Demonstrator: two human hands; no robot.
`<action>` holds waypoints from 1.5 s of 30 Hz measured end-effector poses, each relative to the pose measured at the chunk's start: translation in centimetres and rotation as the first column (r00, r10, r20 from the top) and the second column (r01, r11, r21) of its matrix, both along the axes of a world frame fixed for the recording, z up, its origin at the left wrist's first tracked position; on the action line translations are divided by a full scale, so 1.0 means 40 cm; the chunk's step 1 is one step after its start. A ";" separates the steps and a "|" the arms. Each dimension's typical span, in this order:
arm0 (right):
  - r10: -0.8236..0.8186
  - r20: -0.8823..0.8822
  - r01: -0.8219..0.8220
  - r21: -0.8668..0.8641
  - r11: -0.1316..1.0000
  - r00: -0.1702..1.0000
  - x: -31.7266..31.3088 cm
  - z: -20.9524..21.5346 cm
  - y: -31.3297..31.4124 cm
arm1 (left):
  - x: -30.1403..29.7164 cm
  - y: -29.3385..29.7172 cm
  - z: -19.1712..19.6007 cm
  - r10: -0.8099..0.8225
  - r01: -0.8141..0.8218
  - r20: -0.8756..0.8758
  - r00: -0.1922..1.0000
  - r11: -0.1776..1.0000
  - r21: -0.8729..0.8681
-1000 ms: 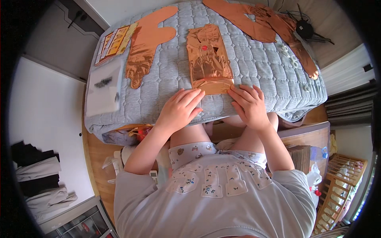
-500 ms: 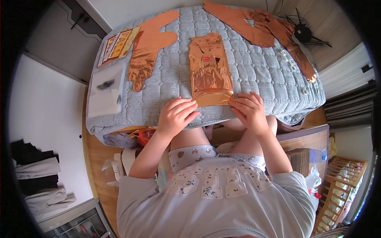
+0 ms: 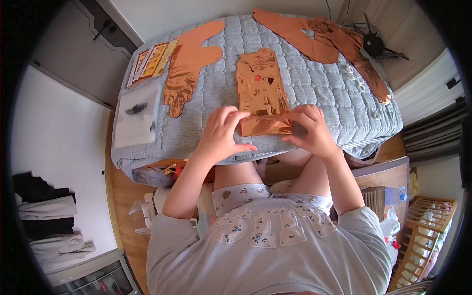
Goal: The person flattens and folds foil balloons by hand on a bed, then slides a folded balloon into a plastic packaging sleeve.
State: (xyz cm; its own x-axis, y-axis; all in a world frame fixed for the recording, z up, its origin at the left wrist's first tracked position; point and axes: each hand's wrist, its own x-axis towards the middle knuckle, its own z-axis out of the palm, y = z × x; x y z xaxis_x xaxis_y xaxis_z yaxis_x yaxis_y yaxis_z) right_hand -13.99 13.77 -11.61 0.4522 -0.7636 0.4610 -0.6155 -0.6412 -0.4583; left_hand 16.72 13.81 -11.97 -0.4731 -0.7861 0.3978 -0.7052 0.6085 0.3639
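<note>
On the grey quilted bed cover [image 3: 319,88] lie four copper-coloured foil shapes: one crinkled foil piece [image 3: 260,91] in the middle, one long foil shape [image 3: 186,69] to its left, and two more foil shapes [image 3: 324,37] at the far right. There is also one white flat packet [image 3: 135,118] and one sheet of yellow stickers [image 3: 150,61] on the left edge.

The left hand [image 3: 221,132] bends its fingers onto the near folded end of the middle foil piece; its grip pinches the fold. The right hand [image 3: 309,130] pinches the other side of the same fold. Both forearms come up from below.

Compared with half a second ago, the folded end looks thicker and both hands sit closer together on it.
</note>
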 end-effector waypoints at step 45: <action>0.117 -0.258 -0.139 -0.068 0.988 0.959 0.028 -0.012 -0.070 | 0.011 -0.063 -0.001 -0.210 0.204 0.181 0.961 0.978 0.050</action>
